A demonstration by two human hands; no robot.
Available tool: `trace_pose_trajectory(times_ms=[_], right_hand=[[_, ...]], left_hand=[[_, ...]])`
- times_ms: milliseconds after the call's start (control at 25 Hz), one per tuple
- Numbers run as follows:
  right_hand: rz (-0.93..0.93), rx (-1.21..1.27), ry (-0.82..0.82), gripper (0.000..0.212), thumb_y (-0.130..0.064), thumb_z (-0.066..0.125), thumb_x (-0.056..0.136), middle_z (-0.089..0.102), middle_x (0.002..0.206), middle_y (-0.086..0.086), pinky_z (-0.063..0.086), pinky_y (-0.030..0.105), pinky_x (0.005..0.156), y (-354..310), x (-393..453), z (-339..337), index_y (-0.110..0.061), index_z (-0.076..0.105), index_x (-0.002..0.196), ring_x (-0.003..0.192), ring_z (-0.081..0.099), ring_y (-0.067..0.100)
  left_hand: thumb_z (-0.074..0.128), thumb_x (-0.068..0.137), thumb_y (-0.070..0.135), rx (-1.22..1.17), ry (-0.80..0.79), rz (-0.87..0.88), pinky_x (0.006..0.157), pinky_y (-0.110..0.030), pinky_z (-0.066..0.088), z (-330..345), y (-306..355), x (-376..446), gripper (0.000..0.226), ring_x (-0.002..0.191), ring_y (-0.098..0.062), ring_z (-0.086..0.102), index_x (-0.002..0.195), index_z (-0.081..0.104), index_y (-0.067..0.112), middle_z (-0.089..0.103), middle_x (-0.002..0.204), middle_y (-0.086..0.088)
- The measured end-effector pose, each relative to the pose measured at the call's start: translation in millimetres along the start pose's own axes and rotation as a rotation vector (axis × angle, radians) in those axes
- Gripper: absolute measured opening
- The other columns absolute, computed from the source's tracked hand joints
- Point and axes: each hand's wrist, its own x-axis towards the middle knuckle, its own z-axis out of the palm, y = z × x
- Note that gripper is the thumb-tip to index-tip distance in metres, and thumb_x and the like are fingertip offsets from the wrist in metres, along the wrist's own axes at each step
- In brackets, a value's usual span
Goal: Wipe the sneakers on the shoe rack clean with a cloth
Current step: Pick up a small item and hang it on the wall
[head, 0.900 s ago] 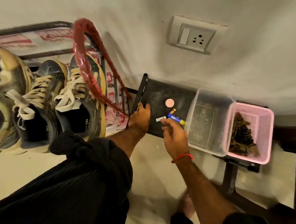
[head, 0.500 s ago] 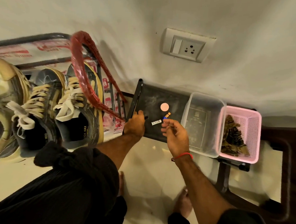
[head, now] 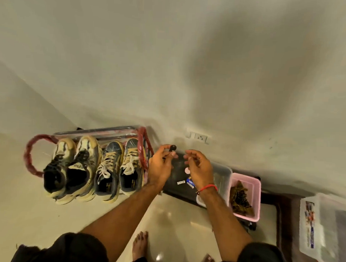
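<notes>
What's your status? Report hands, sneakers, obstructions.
Left hand pinches small black object; right hand open, empty. Sneakers on rack, untouched. No cloth in hand.

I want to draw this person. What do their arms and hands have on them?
Both forearms are bare. The right hand has a thin red thread bracelet round its wrist. The left hand wears nothing. Dark black sleeves cover the upper arms.

Four worn sneakers [head: 92,169] are lined up side by side on the red-wrapped shoe rack [head: 33,155], toes toward wall, laces tied.
</notes>
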Motion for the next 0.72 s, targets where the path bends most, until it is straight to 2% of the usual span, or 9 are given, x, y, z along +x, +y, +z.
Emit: trace_pose_trajectory(times_ms=[120, 200, 280, 360, 520, 720], right_hand=[[-0.095, -0.031, -0.078, 0.026, -0.007, 0.054, 0.098, 0.073, 0.096, -0.004, 0.056, 0.022, 0.078, -70, -6, -22, -0.028, 0.069, 0.101, 0.086, 0.069, 0.011], [-0.151, -0.051, -0.117, 0.025, -0.008, 0.052, 0.099, 0.073, 0.095, -0.004, 0.053, 0.016, 0.072, -104, -9, -31, -0.026, 0.069, 0.102, 0.083, 0.069, 0.012], [-0.201, -0.058, -0.136, 0.024, -0.010, 0.052, 0.100, 0.073, 0.093, -0.006, 0.053, 0.016, 0.070, -138, -13, -35, -0.026, 0.070, 0.102, 0.080, 0.069, 0.010], [-0.254, -0.076, -0.170, 0.023, -0.012, 0.052, 0.100, 0.073, 0.093, -0.007, 0.054, 0.017, 0.071, -170, -14, -29, -0.026, 0.070, 0.102, 0.079, 0.069, 0.008], [-0.346, -0.140, -0.238, 0.022, -0.012, 0.053, 0.100, 0.074, 0.091, -0.007, 0.055, 0.018, 0.069, -222, -12, -9, -0.026, 0.071, 0.102, 0.079, 0.069, 0.009], [-0.434, -0.112, -0.197, 0.025, -0.008, 0.053, 0.099, 0.075, 0.088, -0.004, 0.057, 0.026, 0.074, -287, 2, 25, -0.025, 0.072, 0.099, 0.080, 0.070, 0.014]], left_hand=[[0.063, 0.101, 0.023, -0.048, 0.083, 0.111, 0.065, -0.040, 0.062, -20, 80, -8, 0.010, 0.077, -0.017, 0.073, 0.109, 0.065, 0.029, 0.076, 0.090, 0.007], [0.064, 0.100, 0.028, -0.069, 0.151, 0.147, 0.060, -0.031, 0.060, -36, 127, -8, 0.008, 0.078, -0.019, 0.072, 0.107, 0.066, 0.025, 0.075, 0.094, 0.007], [0.065, 0.099, 0.031, -0.088, 0.240, 0.159, 0.054, -0.023, 0.055, -56, 171, -8, 0.012, 0.071, -0.015, 0.072, 0.108, 0.067, 0.022, 0.074, 0.102, 0.004], [0.068, 0.098, 0.029, -0.124, 0.297, 0.189, 0.051, -0.028, 0.056, -80, 210, -2, 0.013, 0.063, -0.010, 0.070, 0.106, 0.069, 0.019, 0.073, 0.102, 0.000], [0.073, 0.093, 0.017, -0.311, 0.319, 0.298, 0.057, -0.034, 0.061, -134, 282, 26, 0.016, 0.065, -0.015, 0.070, 0.109, 0.072, 0.017, 0.074, 0.092, -0.004], [0.072, 0.094, 0.014, -0.467, 0.302, 0.483, 0.070, -0.038, 0.063, -198, 368, 81, 0.008, 0.074, -0.018, 0.073, 0.102, 0.074, 0.016, 0.076, 0.090, -0.004]])
